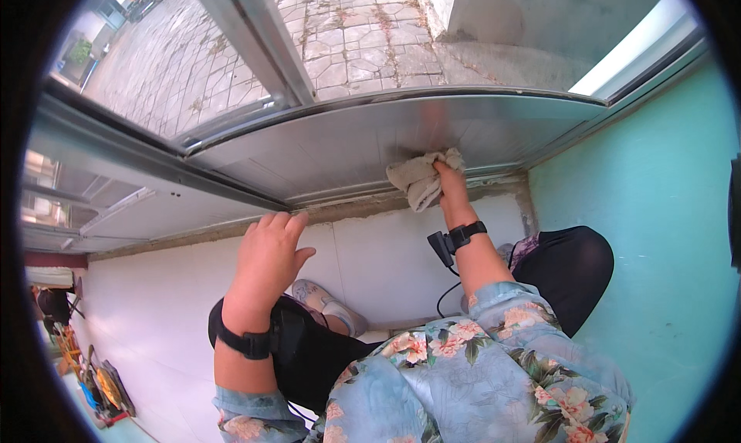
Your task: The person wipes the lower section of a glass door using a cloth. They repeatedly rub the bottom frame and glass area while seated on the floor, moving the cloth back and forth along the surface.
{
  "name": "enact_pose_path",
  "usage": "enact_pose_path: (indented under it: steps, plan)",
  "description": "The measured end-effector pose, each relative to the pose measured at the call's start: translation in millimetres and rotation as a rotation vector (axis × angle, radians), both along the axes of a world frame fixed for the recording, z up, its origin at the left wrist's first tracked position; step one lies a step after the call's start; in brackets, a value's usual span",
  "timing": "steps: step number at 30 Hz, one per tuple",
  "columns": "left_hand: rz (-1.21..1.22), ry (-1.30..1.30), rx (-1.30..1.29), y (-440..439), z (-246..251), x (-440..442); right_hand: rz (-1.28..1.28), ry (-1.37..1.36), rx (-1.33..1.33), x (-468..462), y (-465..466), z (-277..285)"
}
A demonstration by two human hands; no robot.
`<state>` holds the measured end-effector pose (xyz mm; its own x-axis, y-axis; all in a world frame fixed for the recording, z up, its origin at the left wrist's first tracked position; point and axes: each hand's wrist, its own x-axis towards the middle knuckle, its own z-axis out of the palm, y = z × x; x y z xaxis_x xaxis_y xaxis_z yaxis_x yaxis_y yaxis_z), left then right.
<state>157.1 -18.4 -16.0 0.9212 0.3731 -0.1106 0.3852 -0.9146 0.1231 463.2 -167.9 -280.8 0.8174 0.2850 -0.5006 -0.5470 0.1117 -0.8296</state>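
My right hand grips a folded beige cloth, which lies against the lower part of a grey metal panel below the window glass. My left hand is raised above my knee, palm down and fingers apart, with nothing in it. Its fingertips are near the foot of the metal frame post, though I cannot tell whether they touch it. Black straps are around both my forearms, and a small black device with a cable hangs by the right one.
A turquoise wall rises on the right. White floor tiles lie under my feet, with a rough cement strip along the panel's foot. Beyond the glass is a paved yard. Various items stand at the lower left.
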Motion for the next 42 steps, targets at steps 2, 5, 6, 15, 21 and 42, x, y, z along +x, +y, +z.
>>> enact_pose_path:
  steps: [2,5,6,15,21,42]
  plan:
    - [0.013,0.024,0.000,-0.6,-0.7,-1.7,-0.023,-0.102,0.103,-0.5,1.2,46.1]
    - [0.014,-0.003,-0.010,-3.0,0.4,-3.4,-0.005,-0.159,0.255,0.9,-10.0,111.9]
    - [0.013,-0.010,-0.004,-4.2,1.0,-3.5,0.053,-0.211,0.375,0.6,-12.7,128.0]
    - [0.005,-0.024,-0.024,-9.9,6.5,-0.1,-0.060,-0.205,0.287,-6.4,-3.7,100.3]
    - [0.001,0.009,-0.013,-8.6,6.0,1.5,-0.062,-0.117,0.211,-3.9,-1.2,37.2]
    - [0.035,0.066,-0.069,1.2,-1.8,8.8,0.137,0.281,-0.198,-0.2,6.0,-125.0]
